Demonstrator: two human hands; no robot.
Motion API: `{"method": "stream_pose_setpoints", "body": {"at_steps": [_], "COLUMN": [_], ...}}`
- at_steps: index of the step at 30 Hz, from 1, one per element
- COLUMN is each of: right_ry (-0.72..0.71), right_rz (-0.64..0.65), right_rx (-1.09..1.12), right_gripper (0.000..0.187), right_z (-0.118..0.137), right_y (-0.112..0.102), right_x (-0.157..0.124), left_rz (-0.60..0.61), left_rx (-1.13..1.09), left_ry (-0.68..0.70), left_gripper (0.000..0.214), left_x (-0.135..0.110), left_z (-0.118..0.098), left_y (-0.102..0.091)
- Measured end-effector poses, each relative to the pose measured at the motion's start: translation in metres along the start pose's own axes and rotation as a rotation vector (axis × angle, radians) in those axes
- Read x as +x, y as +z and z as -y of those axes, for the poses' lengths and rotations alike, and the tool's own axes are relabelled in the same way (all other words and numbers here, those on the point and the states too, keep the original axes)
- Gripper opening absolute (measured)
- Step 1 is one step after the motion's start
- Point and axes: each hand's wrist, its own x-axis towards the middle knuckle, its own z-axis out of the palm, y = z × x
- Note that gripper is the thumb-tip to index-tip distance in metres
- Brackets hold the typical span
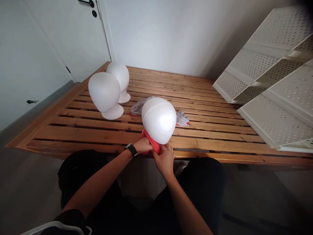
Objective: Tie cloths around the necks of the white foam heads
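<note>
A white foam mannequin head (160, 119) stands right in front of me at the near edge of the slatted wooden platform. Red cloth (153, 143) is wrapped about its lower part, under the rounded top. My left hand (144, 145), with a dark watch on the wrist, is closed at the cloth, its fingertips hidden behind the fabric. Close beside it, my right hand (165, 158) pinches the same cloth under the head. Grey thin fabric (138, 107) with a red edge lies behind the head, and a grey piece (182, 118) shows at its right.
Two more white foam heads (105, 93) stand to the left on the wooden slats (207, 130). White perforated stacked bins (266, 88) occupy the right side. A wall (166, 36) and a door (63, 36) bound the back and left. My knees are under the near edge.
</note>
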Motion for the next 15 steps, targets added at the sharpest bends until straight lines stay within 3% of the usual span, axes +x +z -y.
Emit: {"method": "stream_pose_setpoints", "body": {"at_steps": [4, 10, 13, 15], "right_ry": [0.036, 0.335, 0.429, 0.430], "right_rz": [0.048, 0.113, 0.131, 0.192], "right_rx": [0.257, 0.638, 0.827, 0.897], "right_gripper": [0.020, 0.024, 0.027, 0.030], "right_z": [-0.012, -0.019, -0.019, -0.017], "right_y": [0.000, -0.001, -0.003, -0.007], "right_x": [0.006, 0.011, 0.015, 0.017], "left_rz": [0.065, 0.125, 0.125, 0.089], "left_rx": [-0.110, -0.331, -0.331, -0.267], "left_ry": [-0.066, -0.190, -0.259, -0.221], "left_gripper": [0.034, 0.041, 0.038, 0.038], "left_x": [-0.002, -0.002, -0.002, -0.003], "left_z": [0.002, 0.006, 0.006, 0.005], "left_y": [-0.007, -0.016, -0.023, -0.026]}}
